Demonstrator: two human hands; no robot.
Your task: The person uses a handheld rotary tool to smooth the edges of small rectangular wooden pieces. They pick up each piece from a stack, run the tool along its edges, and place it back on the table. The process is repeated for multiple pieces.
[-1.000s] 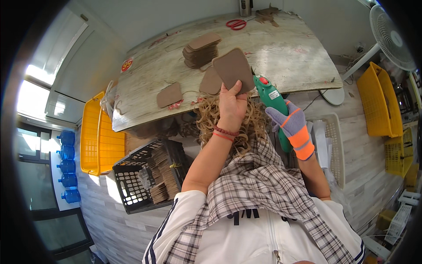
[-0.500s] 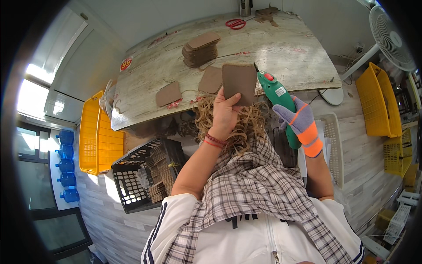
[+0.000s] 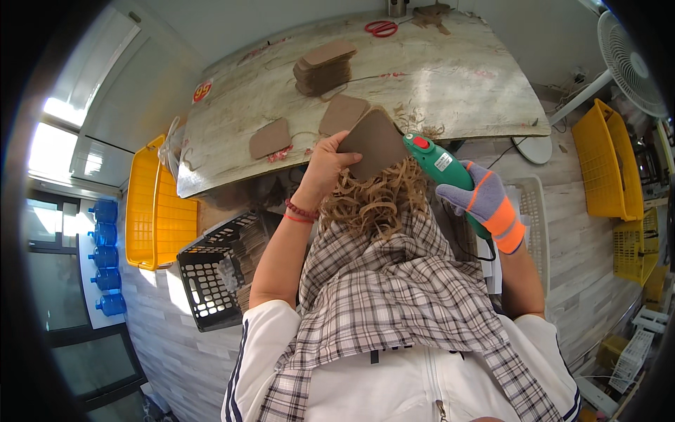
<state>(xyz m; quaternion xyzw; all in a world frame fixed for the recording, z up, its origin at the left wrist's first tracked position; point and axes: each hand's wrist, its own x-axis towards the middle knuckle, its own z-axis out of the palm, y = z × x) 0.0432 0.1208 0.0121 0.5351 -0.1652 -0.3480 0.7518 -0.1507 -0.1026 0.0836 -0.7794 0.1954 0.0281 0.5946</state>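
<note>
My bare left hand is closed on the left edge of a brown flat pad with rounded corners, its thumb on top. In a purple and orange glove, my right hand is wrapped round a green corded power cutter with a red button. The cutter's tip meets the pad's right edge or lies just beside it; the exact contact is too small to tell. Curly brown trimmings heap below the pad on my plaid apron. Two more pads, one at the left and one behind, lie on the table.
A stack of brown pads stands on the worn table. Red scissors lie at the back. A black crate with pads and a yellow crate are at left; a white basket and a fan are at right.
The pad has turned and tilted, and my left hand has shifted from its lower edge to its left side. The cutter has moved slightly down beside the pad's right edge.
</note>
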